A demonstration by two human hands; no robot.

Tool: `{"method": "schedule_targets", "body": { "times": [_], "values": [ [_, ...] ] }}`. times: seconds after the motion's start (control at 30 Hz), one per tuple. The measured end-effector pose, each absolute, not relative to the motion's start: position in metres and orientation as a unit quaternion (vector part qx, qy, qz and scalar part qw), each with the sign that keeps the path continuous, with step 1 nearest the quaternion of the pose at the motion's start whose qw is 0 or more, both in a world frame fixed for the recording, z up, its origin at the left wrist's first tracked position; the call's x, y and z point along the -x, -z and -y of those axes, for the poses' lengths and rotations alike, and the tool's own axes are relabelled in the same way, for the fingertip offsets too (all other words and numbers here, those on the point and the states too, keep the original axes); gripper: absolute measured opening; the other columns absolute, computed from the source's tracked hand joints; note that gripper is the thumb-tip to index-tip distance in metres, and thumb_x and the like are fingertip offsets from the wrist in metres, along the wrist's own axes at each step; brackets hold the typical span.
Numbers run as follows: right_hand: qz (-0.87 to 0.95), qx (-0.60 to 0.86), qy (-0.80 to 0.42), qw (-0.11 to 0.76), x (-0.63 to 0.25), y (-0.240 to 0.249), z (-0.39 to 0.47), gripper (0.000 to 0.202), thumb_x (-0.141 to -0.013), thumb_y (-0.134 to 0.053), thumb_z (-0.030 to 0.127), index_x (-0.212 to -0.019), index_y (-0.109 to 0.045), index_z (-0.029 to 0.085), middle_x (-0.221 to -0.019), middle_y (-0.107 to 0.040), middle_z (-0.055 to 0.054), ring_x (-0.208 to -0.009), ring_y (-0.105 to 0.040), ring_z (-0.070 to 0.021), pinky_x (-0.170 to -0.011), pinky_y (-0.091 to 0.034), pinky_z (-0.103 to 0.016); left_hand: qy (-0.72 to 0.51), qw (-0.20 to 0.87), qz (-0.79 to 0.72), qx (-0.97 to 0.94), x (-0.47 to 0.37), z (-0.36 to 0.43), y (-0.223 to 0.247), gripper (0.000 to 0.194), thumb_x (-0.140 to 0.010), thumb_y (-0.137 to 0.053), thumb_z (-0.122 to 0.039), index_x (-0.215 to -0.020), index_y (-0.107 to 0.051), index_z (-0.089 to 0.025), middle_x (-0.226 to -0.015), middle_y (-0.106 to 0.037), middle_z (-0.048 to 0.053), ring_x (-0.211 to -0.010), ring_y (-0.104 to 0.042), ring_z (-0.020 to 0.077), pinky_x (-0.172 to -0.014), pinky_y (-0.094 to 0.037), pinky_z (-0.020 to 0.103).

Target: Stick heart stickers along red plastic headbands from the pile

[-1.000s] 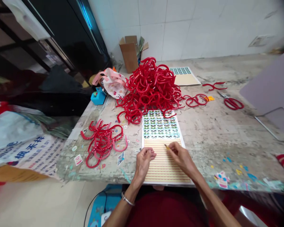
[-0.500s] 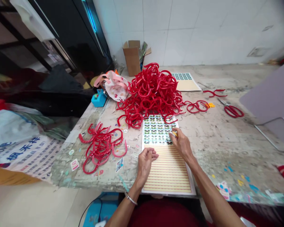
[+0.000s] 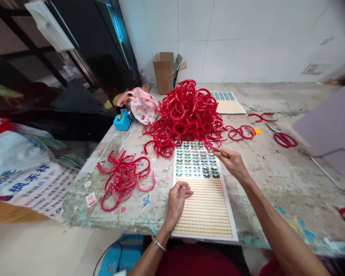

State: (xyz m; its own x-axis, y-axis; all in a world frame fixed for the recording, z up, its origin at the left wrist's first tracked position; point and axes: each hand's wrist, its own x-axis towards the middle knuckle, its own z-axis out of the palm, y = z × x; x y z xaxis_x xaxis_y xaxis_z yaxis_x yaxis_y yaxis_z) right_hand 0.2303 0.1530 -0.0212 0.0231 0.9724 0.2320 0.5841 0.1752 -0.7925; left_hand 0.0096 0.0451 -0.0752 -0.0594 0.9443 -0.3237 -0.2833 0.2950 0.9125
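Observation:
My left hand (image 3: 178, 197) rests on the left side of the sticker sheet (image 3: 202, 209), its loosely curled fingers apart and nothing seen in them. The sheet has rows of small shiny green-and-black stickers above and bare, lined yellowish backing below. My right hand (image 3: 232, 163) reaches over the sheet's upper right corner, its fingers closed round a small yellow thing (image 3: 224, 154) whose kind I cannot make out. Its fingertips meet a red headband (image 3: 209, 146) at the near edge of a big heap of red headbands (image 3: 186, 111); whether they grip it is unclear.
Several red and pink headbands (image 3: 126, 180) lie in a smaller pile on the left. Red-handled scissors (image 3: 284, 138) lie to the right. Behind are a second sticker sheet (image 3: 230, 105), a cardboard box (image 3: 163, 74), a pink-handled bag (image 3: 143, 105) and a blue tape dispenser (image 3: 122, 120).
My right hand has moved up and right, from the sticker rows to the near edge of the headband heap. My left hand has stayed on the sheet. The view has shifted slightly.

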Motion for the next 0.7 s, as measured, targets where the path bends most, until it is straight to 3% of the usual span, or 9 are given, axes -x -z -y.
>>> {"method": "schedule_targets", "body": {
  "times": [0.07, 0.17, 0.23, 0.4, 0.53, 0.7],
  "values": [
    [0.575, 0.59, -0.289, 0.488, -0.242, 0.013, -0.148, 0.038, -0.082, -0.048, 0.053, -0.092, -0.062, 0.02, -0.058, -0.047, 0.004, -0.047, -0.039, -0.0093, -0.044, -0.029, -0.023, -0.496, 0.61, -0.529, -0.32, -0.009, -0.046, 0.074, 0.03, -0.073, -0.063, -0.042, -0.081, -0.062, -0.013, -0.075, -0.063, 0.005, -0.065, -0.066, 0.0159, -0.064, -0.054, 0.029],
    [0.41, 0.533, -0.437, 0.597, -0.252, 0.003, -0.141, 0.04, -0.073, -0.059, 0.057, -0.09, -0.061, 0.021, -0.052, -0.031, 0.008, -0.04, -0.024, -0.0059, -0.037, -0.019, -0.02, -0.484, 0.608, -0.536, -0.331, -0.01, -0.047, 0.069, 0.031, -0.072, -0.064, -0.042, -0.079, -0.062, -0.012, -0.073, -0.063, 0.005, -0.061, -0.064, 0.0142, -0.061, -0.052, 0.026],
    [0.354, 0.499, -0.515, 0.6, -0.248, 0.001, -0.132, 0.039, -0.067, -0.067, 0.053, -0.085, -0.062, 0.019, -0.051, -0.03, 0.009, -0.04, -0.021, -0.0046, -0.035, -0.017, -0.019, -0.479, 0.604, -0.54, -0.338, -0.013, -0.047, 0.062, 0.03, -0.072, -0.064, -0.041, -0.078, -0.063, -0.012, -0.074, -0.064, 0.006, -0.058, -0.062, 0.0125, -0.057, -0.051, 0.024],
    [0.305, 0.463, -0.647, 0.523, -0.198, 0.008, -0.094, 0.035, -0.071, -0.067, 0.046, -0.087, -0.065, 0.015, -0.053, -0.033, 0.009, -0.041, -0.016, -0.003, -0.036, -0.012, -0.018, -0.475, 0.588, -0.507, -0.414, -0.029, -0.044, 0.03, 0.026, -0.079, -0.058, -0.037, -0.087, -0.067, -0.014, -0.08, -0.066, 0.006, -0.058, -0.057, 0.011, -0.059, -0.048, 0.022],
    [0.287, 0.472, -0.638, 0.536, -0.155, 0.015, -0.069, 0.035, -0.071, -0.068, 0.045, -0.089, -0.067, 0.014, -0.052, -0.033, 0.008, -0.042, -0.022, -0.0043, -0.038, -0.017, -0.02, -0.484, 0.599, -0.477, -0.424, -0.036, -0.045, 0.01, 0.025, -0.077, -0.06, -0.034, -0.091, -0.068, -0.015, -0.078, -0.067, 0.005, -0.062, -0.059, 0.0135, -0.063, -0.049, 0.025],
    [0.333, 0.531, -0.536, 0.565, -0.131, 0.023, -0.052, 0.032, -0.074, -0.064, 0.047, -0.086, -0.066, 0.017, -0.051, -0.031, 0.007, -0.045, -0.028, -0.0073, -0.043, -0.025, -0.023, -0.487, 0.587, -0.5, -0.411, -0.03, -0.04, 0.015, 0.021, -0.073, -0.064, -0.033, -0.082, -0.07, -0.014, -0.069, -0.065, 0.003, -0.061, -0.058, 0.014, -0.062, -0.047, 0.025]
  ]
}}
